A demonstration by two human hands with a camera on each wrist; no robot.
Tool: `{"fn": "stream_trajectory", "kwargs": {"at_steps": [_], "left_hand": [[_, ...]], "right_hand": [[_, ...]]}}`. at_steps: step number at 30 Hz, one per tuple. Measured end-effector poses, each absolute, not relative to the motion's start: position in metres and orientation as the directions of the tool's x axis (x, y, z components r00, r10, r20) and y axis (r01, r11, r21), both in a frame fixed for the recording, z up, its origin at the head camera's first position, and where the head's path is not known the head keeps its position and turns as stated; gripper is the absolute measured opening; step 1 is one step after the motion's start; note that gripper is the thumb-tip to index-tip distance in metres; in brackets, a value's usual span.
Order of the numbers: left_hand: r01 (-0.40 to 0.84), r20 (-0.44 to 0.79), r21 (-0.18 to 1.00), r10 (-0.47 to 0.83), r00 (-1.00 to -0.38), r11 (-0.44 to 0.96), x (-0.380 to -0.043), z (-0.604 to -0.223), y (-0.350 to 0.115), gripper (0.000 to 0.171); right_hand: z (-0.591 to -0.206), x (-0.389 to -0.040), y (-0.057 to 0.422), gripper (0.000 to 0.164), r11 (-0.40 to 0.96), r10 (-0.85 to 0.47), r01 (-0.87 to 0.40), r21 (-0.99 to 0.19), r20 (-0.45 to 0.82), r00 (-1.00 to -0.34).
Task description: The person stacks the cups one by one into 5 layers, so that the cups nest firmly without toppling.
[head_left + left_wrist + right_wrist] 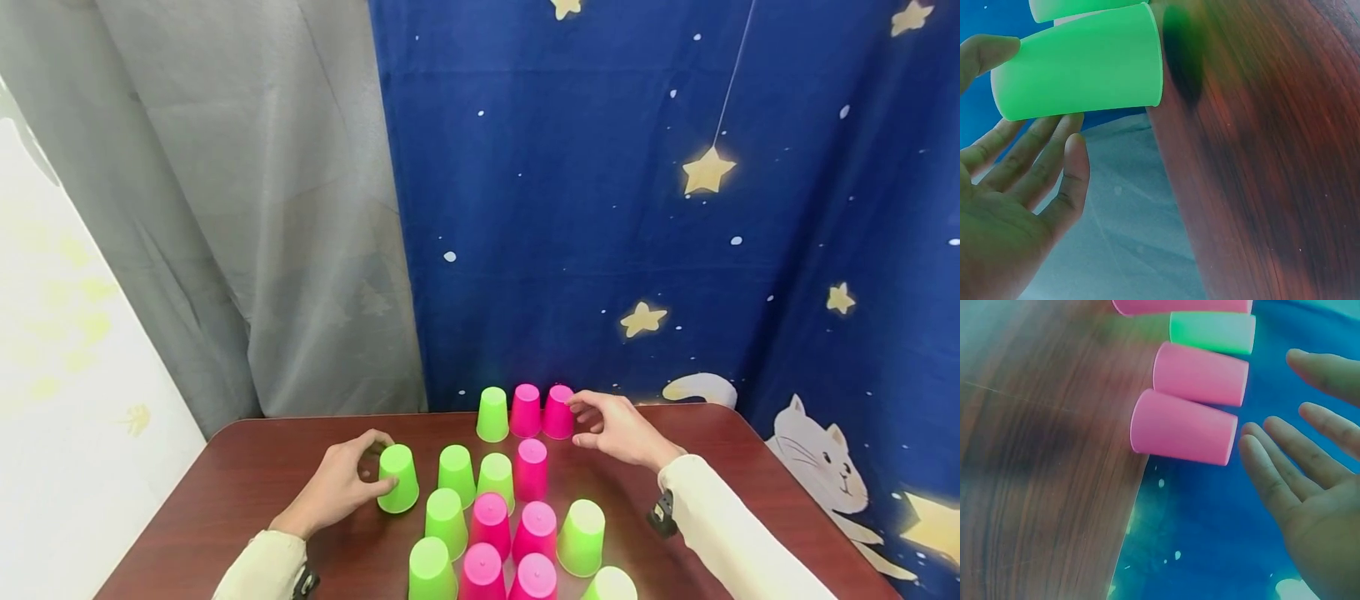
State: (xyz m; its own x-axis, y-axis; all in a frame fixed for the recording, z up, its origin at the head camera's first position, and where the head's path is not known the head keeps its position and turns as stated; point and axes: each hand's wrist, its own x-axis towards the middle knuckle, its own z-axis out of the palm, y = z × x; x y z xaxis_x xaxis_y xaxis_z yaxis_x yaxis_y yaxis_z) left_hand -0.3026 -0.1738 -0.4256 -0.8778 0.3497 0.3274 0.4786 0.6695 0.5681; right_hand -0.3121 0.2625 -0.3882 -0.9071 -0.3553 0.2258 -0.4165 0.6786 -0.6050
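Observation:
My left hand holds a green cup that stands mouth down on the left, thumb on one side and fingers on the other. In the left wrist view that green cup has its rim beside a dark shadow on the table, and the little finger sticks out free. Over at the back right, my right hand is beside the end pink cup, fingers extended. The right wrist view shows a small gap between the fingertips and that pink cup.
Another pink cup and a green cup complete the back row. Several more green and pink cups stand upside down towards the front, with a green cup to their right. Curtains hang behind the brown table.

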Motion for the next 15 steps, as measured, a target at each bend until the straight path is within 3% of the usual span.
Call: {"fn": "stream_trajectory", "kwargs": {"at_steps": [8, 15], "left_hand": [[0.476, 0.327, 0.557, 0.348, -0.879, 0.68, -0.309, -0.425, -0.168, 0.038], [0.449, 0.3, 0.567, 0.334, -0.894, 0.691, -0.311, -0.422, -0.162, 0.038]], "right_hand": [[-0.388, -0.29, 0.259, 0.05, 0.65, -0.483, -0.489, -0.581, 0.181, -0.857], [-0.382, -0.274, 0.256, 0.045, 0.567, -0.617, -0.527, -0.633, 0.097, -0.781]]}}
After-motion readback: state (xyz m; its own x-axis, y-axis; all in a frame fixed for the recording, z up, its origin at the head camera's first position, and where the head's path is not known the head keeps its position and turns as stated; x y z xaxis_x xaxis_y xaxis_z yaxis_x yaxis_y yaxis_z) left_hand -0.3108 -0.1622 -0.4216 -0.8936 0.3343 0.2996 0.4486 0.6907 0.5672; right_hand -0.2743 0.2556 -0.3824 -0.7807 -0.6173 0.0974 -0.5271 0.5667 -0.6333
